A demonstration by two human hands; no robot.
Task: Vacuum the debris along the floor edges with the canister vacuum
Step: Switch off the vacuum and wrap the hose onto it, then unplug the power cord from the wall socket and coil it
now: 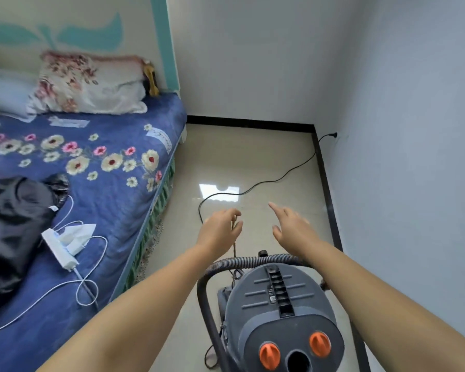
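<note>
- I see the grey canister vacuum [282, 315] on the floor [266, 162], near the right wall.
- Its hose [212, 272] loops over the top.
- My left hand [220, 229] and right hand [293, 226] reach forward above it, fingers loose, holding nothing.
- A black cord [279, 178] runs to the wall.
- The bed [105, 183] is left.

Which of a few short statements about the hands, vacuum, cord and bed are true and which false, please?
1. The cord is plugged into the right wall. True.
2. The right hand holds the hose. False: it is open above the floor, holding nothing.
3. The vacuum stands on the floor beside the bed. True.
4. The vacuum has blue knobs. False: they are orange.
5. The left hand rests on the bed. False: it is out over the floor.
</note>
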